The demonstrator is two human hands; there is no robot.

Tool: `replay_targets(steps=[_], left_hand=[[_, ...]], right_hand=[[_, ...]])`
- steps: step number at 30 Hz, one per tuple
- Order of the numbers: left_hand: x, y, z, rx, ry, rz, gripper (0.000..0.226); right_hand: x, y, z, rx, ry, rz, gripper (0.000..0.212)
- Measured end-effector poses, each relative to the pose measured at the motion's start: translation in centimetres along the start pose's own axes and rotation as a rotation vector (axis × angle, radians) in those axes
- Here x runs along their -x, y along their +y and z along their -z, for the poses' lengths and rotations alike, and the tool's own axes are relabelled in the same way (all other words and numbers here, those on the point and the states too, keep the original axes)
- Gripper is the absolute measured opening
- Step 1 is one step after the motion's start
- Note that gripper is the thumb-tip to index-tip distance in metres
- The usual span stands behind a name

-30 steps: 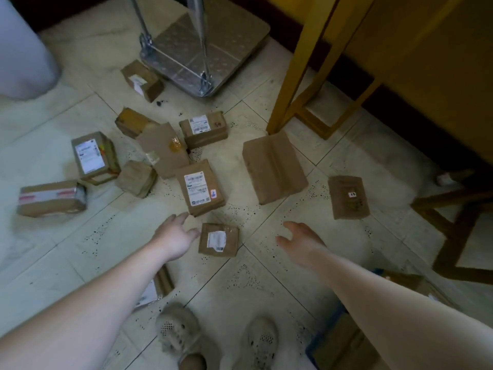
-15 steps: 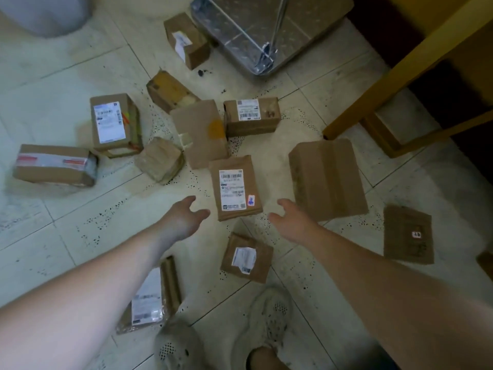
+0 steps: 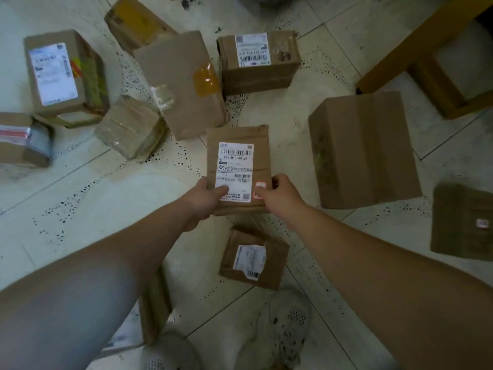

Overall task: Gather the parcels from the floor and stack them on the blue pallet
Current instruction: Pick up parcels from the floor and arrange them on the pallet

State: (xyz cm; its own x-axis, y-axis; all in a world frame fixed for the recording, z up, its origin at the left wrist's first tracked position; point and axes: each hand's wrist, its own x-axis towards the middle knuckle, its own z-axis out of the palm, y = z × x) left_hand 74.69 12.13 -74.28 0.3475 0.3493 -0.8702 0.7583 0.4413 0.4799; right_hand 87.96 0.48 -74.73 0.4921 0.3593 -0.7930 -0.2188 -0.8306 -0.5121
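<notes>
Pale tiled floor (image 3: 80, 198), speckled with dark dots, parcels scattered over it.

Largest: plain brown box (image 3: 365, 150), right of centre, no label visible, on the floor near a yellow wooden frame (image 3: 426, 49).

Next: flat plain parcel (image 3: 181, 84) with a patch of orange tape, upper centre. Its right edge is just beside a labelled box (image 3: 257, 60) with the barcode face up.

Left side: upright box (image 3: 64, 76) with a white label on top. A clear-taped small parcel (image 3: 130, 126) lies between it and the flat plain parcel.

Target item: labelled parcel (image 3: 237, 166), centre, label up, between the flat plain parcel and the plain brown box. I cannot tell whether it is off the floor.

Smaller parcel (image 3: 253, 259) lies nearer my shoes (image 3: 288, 324), label up, apart from the target.

Left grip (image 3: 205, 198): closed on the target's near left corner, thumb on the white label.

Right grip (image 3: 280, 196): closed on the near right corner, thumb beside a small red sticker.
</notes>
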Motion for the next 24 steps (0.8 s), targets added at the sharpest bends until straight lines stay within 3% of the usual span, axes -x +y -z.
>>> replay_targets(steps=[3, 10, 17, 20, 24], left_hand=[[2.4, -0.9, 0.1, 0.05, 0.039, -0.019, 0.055], [13.7, 3.3, -0.7, 0.154, 0.062, -0.213, 0.042], [24.9, 9.6, -0.3, 0.003, 0.007, -0.495, 0.04], [29.2, 11.3, -0.6, -0.1, -0.07, -0.582, 0.045], [33.9, 12.3, -2.1, -0.189, -0.147, -0.671, 0.05]], right_hand=[[2.7, 1.2, -0.3, -0.089, -0.012, -0.03, 0.032], [14.1, -2.8, 2.9, -0.211, 0.066, 0.114, 0.041], [26.7, -7.4, 7.6, -0.365, 0.205, 0.241, 0.047], [31.6, -7.5, 8.6, -0.416, 0.305, 0.283, 0.039], [36.9, -6.4, 9.6, -0.483, 0.444, 0.283, 0.043]])
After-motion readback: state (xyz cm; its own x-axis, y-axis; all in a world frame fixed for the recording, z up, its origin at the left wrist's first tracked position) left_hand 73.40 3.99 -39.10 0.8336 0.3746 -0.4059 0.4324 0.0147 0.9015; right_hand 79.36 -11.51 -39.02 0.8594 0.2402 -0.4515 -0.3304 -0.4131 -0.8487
